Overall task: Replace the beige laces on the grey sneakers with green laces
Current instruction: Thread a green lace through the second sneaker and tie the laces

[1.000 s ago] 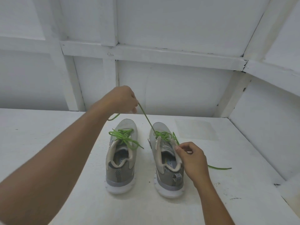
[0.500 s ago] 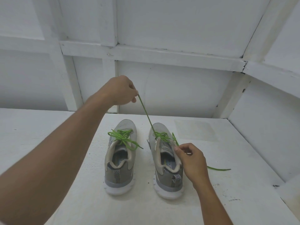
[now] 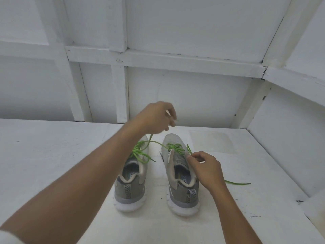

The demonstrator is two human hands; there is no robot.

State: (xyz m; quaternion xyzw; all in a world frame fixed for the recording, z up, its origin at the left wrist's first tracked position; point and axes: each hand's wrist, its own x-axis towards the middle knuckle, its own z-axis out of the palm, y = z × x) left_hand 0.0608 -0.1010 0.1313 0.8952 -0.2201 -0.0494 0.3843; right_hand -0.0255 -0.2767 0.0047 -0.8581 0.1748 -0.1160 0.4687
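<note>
Two grey sneakers stand side by side on the white table [image 3: 52, 155], heels toward me. The left sneaker [image 3: 131, 187] has a green lace [image 3: 139, 153] tied in a bow. The right sneaker [image 3: 181, 187] is threaded with a green lace [image 3: 173, 147]. My left hand [image 3: 154, 117] hovers above the toes, blurred, fingers loosely curled. One slack end of the right sneaker's lace rises under its palm, and the grip is hidden. My right hand [image 3: 205, 169] pinches the lace by the sneaker's upper right eyelet. The other end [image 3: 237, 183] trails on the table.
White panelled walls [image 3: 193, 94] close the table at the back and on the right. Small dark specks [image 3: 255, 216] lie on the table near the right wall.
My left hand has dropped from its raised position toward the sneaker toes. The lace it was pulling taut now hangs slack. My right hand has stayed at the right sneaker.
</note>
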